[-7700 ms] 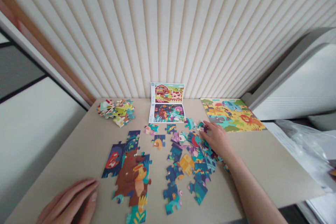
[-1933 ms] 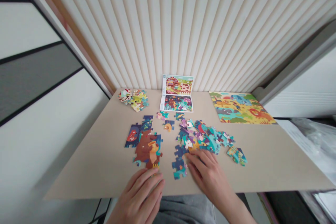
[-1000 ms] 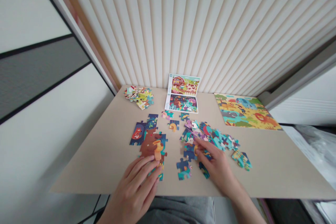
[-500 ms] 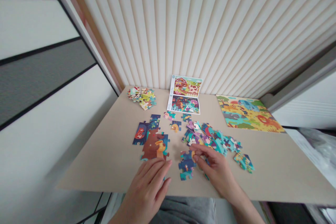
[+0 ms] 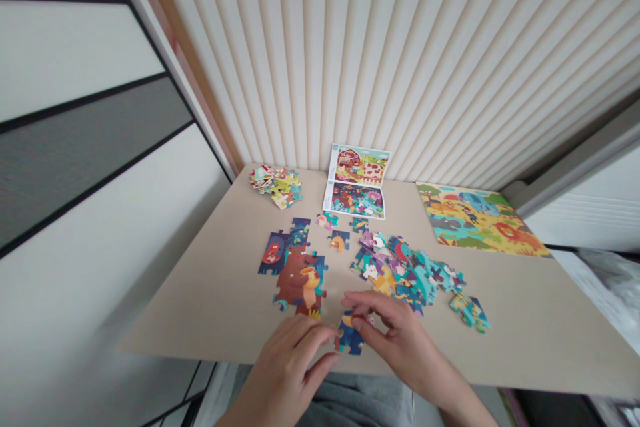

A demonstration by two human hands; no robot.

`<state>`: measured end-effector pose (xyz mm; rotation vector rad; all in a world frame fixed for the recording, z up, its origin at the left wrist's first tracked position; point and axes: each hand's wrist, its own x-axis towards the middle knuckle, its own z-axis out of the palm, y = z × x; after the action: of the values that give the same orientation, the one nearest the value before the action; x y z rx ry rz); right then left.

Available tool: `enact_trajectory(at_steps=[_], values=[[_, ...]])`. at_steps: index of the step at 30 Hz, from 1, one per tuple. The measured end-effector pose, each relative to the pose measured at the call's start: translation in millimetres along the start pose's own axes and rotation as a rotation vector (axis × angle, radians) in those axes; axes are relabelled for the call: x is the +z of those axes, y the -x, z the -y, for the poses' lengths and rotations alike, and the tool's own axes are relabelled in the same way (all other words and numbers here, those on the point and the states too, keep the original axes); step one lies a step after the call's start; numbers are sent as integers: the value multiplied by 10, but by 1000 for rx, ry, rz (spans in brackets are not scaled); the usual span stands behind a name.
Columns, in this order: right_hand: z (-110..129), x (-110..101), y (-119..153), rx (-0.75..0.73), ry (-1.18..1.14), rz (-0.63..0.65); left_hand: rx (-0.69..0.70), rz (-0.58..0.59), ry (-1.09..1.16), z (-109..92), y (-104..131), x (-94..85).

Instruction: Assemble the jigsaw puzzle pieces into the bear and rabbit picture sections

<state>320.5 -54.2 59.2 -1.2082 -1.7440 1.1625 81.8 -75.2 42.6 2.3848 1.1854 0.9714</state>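
Close to the front edge, my right hand (image 5: 400,333) pinches a dark blue jigsaw puzzle piece (image 5: 353,345) between thumb and fingers. Its fingers partly cover the piece. My left hand (image 5: 293,363) is beside it on the left, palm down with fingers apart, the index fingertip close to the piece's left edge. Whether it touches is unclear. Just beyond the left hand lies a joined puzzle section with a brown bear (image 5: 293,277) and a red patch at its left. A heap of loose puzzle pieces (image 5: 420,273) spreads beyond my right hand.
A folded picture card (image 5: 356,183) stands at the back against the pleated panel (image 5: 340,60). Another heap of pieces (image 5: 277,185) lies at back left. A finished animal puzzle (image 5: 483,220) is at right. Several single pieces (image 5: 340,240) lie before the card.
My right hand has moved left and nearer to the front edge. The dark blue piece there has shifted the same way and looks turned. My left hand has spread its index finger towards it.
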Motion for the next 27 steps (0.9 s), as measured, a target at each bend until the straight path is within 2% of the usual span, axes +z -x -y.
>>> enact_trajectory(at_steps=[5, 10, 14, 20, 27], values=[[78, 7, -78, -29, -6, -12, 34, -28, -15, -2, -62, 5], [93, 37, -134, -3, -83, -110, 49, -55, -3, 27, -132, 14], [4, 64, -140, 65, -214, -156, 33, -135, -22, 66, -184, -11], [-60, 103, -175, 129, -353, -134, -7, -257, -61, 101, -304, -38], [-79, 144, -266, 159, -458, -187, -21, -247, -94, 109, -352, 68]])
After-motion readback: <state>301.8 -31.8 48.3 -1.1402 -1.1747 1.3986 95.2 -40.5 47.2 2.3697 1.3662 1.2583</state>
